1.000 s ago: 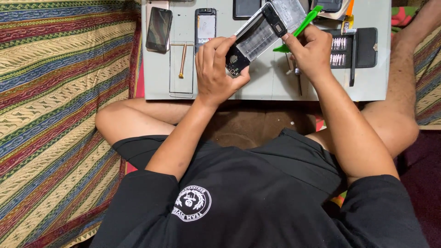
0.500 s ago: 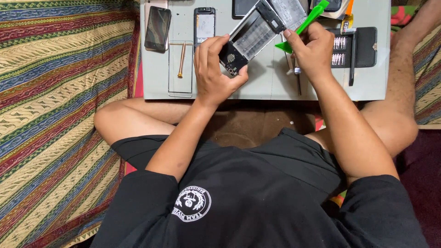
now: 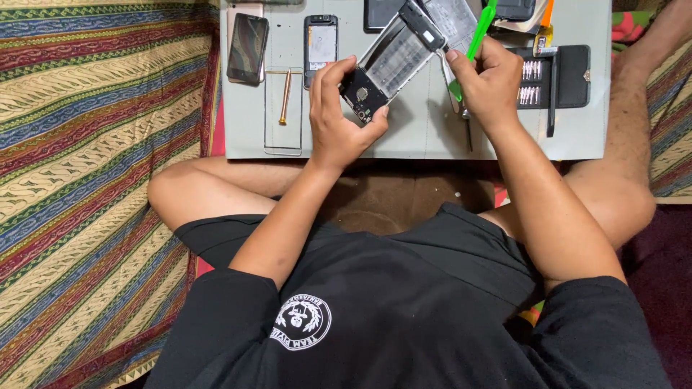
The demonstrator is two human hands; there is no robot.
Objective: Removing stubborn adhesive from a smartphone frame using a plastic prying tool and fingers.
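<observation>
Phone parts lie spread over a pale grey worktop (image 3: 432, 137) set in front of a person sitting cross-legged on a striped cloth (image 3: 94, 180). Left hand (image 3: 339, 119) grasps the lower, dark end of an opened phone (image 3: 393, 61), fingers (image 3: 326, 75) wrapped over its near edge and thumb pressed at its side, holding it tilted above the middle of the worktop. The phone's bare inner frame faces up, pale and shiny, and its far end points toward the far edge. Right hand (image 3: 490, 83) is clenched round a green pry tool (image 3: 476, 39), whose upper end sticks out toward the far edge while its lower tip shows just below the fingers, close beside the right side of the phone.

Near the far left corner rests a dark phone (image 3: 247, 47) with its screen up, and just right of it a second phone (image 3: 321, 43) with a pale back panel showing. Between them, nearer the person, a copper-coloured rod (image 3: 285, 97) lies on a clear sheet (image 3: 282, 140). At the right edge sits a black case of small bits (image 3: 559, 75), partly hidden behind the right hand. An orange tool (image 3: 546, 18) lies at the far edge above that case.
</observation>
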